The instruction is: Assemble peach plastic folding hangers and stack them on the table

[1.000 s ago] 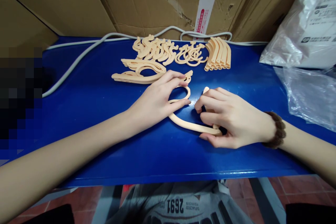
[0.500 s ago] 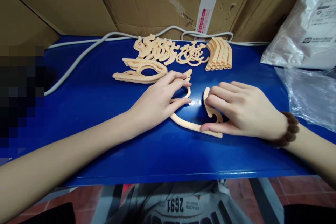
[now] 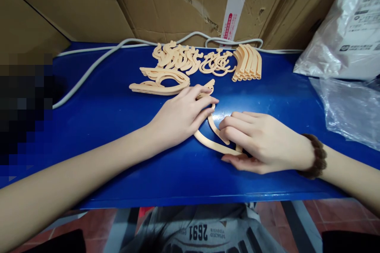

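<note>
A beige plastic folding hanger lies on the blue table between my hands, its long curved arm nearest me. My left hand rests over its far left part, fingers closed on it and hiding the joint. My right hand pinches the right end, thumb underneath the long arm and bent fingers above. A shorter curved piece slants inside the arm, its lower tip by my right fingers. How the pieces connect under that hand is hidden. Folded beige hangers lie just beyond my left hand.
Farther back are a pile of wavy beige pieces, several loose hooks and a row of curved arms. A white cable runs behind them before cardboard boxes. Plastic bags stand at the right.
My right hand has moved down and slightly left. The shorter curved piece, formerly upright by the right fingers, now slants inside the long arm. My left hand stays nearly in place.
</note>
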Demonstrator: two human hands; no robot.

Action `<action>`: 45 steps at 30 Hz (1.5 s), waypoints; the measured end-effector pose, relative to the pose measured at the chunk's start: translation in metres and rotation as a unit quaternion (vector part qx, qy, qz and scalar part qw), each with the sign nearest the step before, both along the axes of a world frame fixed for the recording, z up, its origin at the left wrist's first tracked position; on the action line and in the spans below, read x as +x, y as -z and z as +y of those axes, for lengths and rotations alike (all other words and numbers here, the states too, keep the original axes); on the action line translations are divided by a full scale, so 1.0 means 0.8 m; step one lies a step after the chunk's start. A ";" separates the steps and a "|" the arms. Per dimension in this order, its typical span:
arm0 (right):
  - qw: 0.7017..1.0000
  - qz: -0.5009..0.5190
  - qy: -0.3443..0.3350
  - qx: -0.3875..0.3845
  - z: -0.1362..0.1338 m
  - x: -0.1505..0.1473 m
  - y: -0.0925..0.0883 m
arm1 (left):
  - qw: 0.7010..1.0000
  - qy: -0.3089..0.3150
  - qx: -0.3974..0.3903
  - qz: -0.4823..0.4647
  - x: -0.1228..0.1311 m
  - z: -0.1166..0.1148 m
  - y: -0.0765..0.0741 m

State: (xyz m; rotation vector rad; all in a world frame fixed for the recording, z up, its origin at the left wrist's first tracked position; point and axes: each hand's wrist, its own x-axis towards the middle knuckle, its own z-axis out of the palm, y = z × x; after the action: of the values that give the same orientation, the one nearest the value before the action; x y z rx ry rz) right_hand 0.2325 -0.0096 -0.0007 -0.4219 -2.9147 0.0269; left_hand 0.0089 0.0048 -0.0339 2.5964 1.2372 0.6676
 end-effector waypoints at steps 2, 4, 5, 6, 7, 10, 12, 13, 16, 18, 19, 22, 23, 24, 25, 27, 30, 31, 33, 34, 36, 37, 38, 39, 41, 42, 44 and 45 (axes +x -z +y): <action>1.000 0.001 0.001 -0.019 0.001 0.000 0.000 | 1.000 -0.001 -0.001 0.002 -0.001 0.001 0.001; 0.999 0.006 0.003 -0.038 0.002 0.001 0.001 | 1.000 -0.002 -0.003 0.006 -0.002 0.001 0.001; 0.999 0.008 0.005 -0.050 0.003 0.002 0.001 | 1.000 -0.002 -0.003 0.008 -0.003 0.002 0.001; 0.998 0.010 0.006 -0.061 0.003 0.002 0.001 | 1.000 -0.002 -0.003 0.010 -0.003 0.002 0.002; 0.997 0.012 0.007 -0.072 0.004 0.002 0.001 | 1.000 -0.003 -0.004 0.013 -0.004 0.002 0.002; 0.995 0.017 0.005 -0.095 0.004 0.002 0.001 | 1.000 -0.001 0.004 0.019 -0.004 0.003 0.003; 0.995 0.022 0.000 -0.100 0.004 0.002 0.002 | 1.000 0.000 0.011 0.024 -0.004 0.003 0.003; 0.995 0.022 -0.002 -0.101 0.003 0.001 0.002 | 1.000 0.001 0.015 0.027 -0.004 0.003 0.003; 0.995 0.019 -0.005 -0.102 0.003 0.000 0.001 | 0.999 0.004 0.021 0.034 -0.004 0.004 0.004; 0.994 0.020 -0.003 -0.104 0.003 -0.001 0.001 | 0.999 0.005 0.020 0.035 -0.004 0.004 0.004; 0.994 0.022 -0.002 -0.105 0.004 -0.001 0.000 | 0.999 0.006 0.019 0.037 -0.004 0.004 0.004; 0.994 0.027 -0.004 -0.103 0.005 0.000 0.001 | 0.999 0.009 0.016 0.041 -0.004 0.003 0.003; 0.995 0.028 -0.003 -0.098 0.005 0.001 0.001 | 0.999 0.013 0.018 0.041 -0.004 0.003 0.002; 0.995 0.028 -0.001 -0.094 0.006 0.001 0.002 | 0.999 0.017 0.022 0.039 -0.004 0.003 0.002; 0.996 0.028 0.003 -0.088 0.007 0.002 0.003 | 0.999 0.021 0.027 0.035 -0.004 0.003 0.001; 0.997 0.029 0.011 -0.075 0.009 0.003 0.004 | 0.999 0.027 0.031 0.026 -0.004 0.003 -0.001; 0.998 0.033 0.021 -0.054 0.015 0.006 0.006 | 0.999 0.026 0.031 0.022 -0.004 0.004 -0.003; 0.998 0.034 0.024 -0.046 0.017 0.007 0.006 | 0.999 0.027 0.033 0.023 -0.004 0.004 -0.003; 0.998 0.037 0.029 -0.032 0.021 0.009 0.007 | 0.998 0.035 0.041 0.026 -0.004 0.004 -0.004; 0.998 0.038 0.032 -0.027 0.023 0.011 0.007 | 0.998 0.040 0.046 0.027 -0.005 0.005 -0.004; 0.998 0.038 0.038 -0.021 0.027 0.013 0.008 | 0.997 0.050 0.058 0.028 -0.005 0.005 -0.004; 0.998 0.039 0.041 -0.019 0.029 0.013 0.009 | 0.996 0.053 0.064 0.028 -0.005 0.005 -0.003; 0.998 0.039 0.044 -0.018 0.030 0.014 0.009 | 0.996 0.055 0.068 0.028 -0.006 0.006 -0.003; 0.998 0.039 0.046 -0.017 0.031 0.014 0.009 | 0.996 0.055 0.071 0.027 -0.006 0.006 -0.002; 0.998 0.042 0.048 -0.018 0.033 0.015 0.010 | 0.996 0.055 0.072 0.025 -0.006 0.006 -0.002; 0.998 0.044 0.048 -0.019 0.033 0.015 0.010 | 0.996 0.055 0.072 0.025 -0.006 0.006 -0.002; 0.998 0.047 0.047 -0.019 0.033 0.015 0.010 | 0.995 0.057 0.073 0.024 -0.007 0.007 -0.001; 0.998 0.047 0.047 -0.019 0.034 0.015 0.010 | 0.995 0.057 0.074 0.024 -0.007 0.007 -0.001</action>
State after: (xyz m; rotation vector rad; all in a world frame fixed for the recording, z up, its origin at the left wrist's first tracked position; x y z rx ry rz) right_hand 0.2449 0.0172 -0.0088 -0.5485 -2.8026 0.0870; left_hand 0.0034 0.0104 -0.0330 2.7933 1.0807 0.7045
